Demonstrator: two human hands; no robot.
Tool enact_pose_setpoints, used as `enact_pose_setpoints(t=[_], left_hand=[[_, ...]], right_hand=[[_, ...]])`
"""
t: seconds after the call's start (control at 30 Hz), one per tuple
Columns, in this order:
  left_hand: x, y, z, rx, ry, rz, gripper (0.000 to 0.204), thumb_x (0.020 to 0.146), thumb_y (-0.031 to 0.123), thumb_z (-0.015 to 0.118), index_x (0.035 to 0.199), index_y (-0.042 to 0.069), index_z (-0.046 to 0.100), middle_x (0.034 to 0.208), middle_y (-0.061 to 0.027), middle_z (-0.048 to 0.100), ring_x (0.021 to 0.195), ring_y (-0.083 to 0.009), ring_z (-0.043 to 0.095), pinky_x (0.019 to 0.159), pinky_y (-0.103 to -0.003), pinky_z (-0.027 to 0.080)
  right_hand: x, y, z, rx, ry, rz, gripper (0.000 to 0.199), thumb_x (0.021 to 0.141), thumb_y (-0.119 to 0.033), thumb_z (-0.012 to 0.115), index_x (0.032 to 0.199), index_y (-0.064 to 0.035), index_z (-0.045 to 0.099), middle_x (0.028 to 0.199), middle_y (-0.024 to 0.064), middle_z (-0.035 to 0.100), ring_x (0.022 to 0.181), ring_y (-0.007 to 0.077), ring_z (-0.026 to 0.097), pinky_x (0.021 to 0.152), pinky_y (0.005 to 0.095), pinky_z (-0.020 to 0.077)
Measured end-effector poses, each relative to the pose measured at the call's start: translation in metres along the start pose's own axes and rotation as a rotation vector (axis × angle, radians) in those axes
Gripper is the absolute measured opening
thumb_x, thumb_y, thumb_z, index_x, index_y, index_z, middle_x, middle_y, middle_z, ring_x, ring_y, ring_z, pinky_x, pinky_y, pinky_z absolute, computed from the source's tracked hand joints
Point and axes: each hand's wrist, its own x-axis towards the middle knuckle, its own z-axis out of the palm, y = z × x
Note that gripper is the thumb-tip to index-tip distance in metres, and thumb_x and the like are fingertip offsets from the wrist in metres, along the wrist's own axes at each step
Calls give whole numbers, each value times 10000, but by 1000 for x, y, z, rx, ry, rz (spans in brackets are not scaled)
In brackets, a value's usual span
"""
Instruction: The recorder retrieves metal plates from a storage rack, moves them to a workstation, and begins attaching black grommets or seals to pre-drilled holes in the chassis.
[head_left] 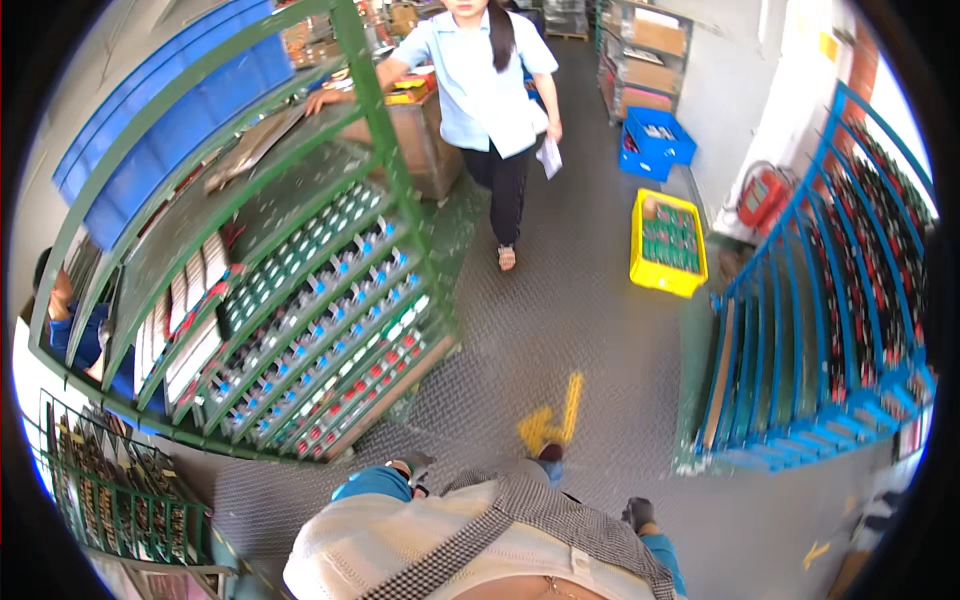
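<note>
My left hand (413, 464) hangs low in front of my body, in a dark grey glove below a blue sleeve. My right hand (638, 514), gloved too, is down by my right side. Both are small and partly blurred, so how their fingers lie does not show, and no held thing can be made out. Nearest to my left hand is a green metal rack (400, 190), whose sloping shelves carry rows of small parts with blue, red and white pieces. A blue rack (770, 455) with black and red parts curves along the right.
Ahead in the aisle, a person (490, 90) in a light blue shirt faces me, one hand on the green rack, the other holding white paper (549, 157). A yellow crate (668, 284), blue crates (657, 160) and a red fire extinguisher (765, 195) line the right.
</note>
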Motion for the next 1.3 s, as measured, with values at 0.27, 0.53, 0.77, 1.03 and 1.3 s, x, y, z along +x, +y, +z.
enact_pose_setpoints(t=[0.27,0.53,0.77,1.03,1.3], left_hand=[[40,356,-35,818,322,903,341,887,258,525,1149,50,594,1181,-184,575,1126,-349,517,965,-411,408],[39,684,-57,-86,127,695,514,896,309,561,1305,11,472,1239,-149,565,1132,-260,534,979,-357,399],[198,700,-22,186,235,193,350,934,297,408,1108,74,613,1021,-197,640,948,-330,623,854,-430,462],[212,687,-12,167,425,111,294,869,282,505,1047,88,637,964,-169,657,883,-271,650,737,-445,492],[241,810,-298,350,324,-42,294,828,282,541,1027,92,644,1079,-157,639,923,-257,639,756,-381,500]], right_hand=[[237,-205,-224,512,308,486,236,912,-139,451,1117,-84,553,889,130,595,697,253,594,557,394,478],[567,-153,-360,-713,-183,420,258,872,-209,538,1010,-10,627,992,119,651,782,270,634,654,444,496],[973,-395,-446,-1228,-366,-259,194,815,-187,614,950,-57,666,744,81,655,606,230,624,532,360,490],[1067,-727,-278,166,-370,-35,310,855,-146,587,1133,-10,564,778,72,598,621,179,580,543,330,490],[1167,-866,-171,-188,-742,68,370,878,-126,576,1219,10,527,891,109,634,694,209,605,616,354,518]])
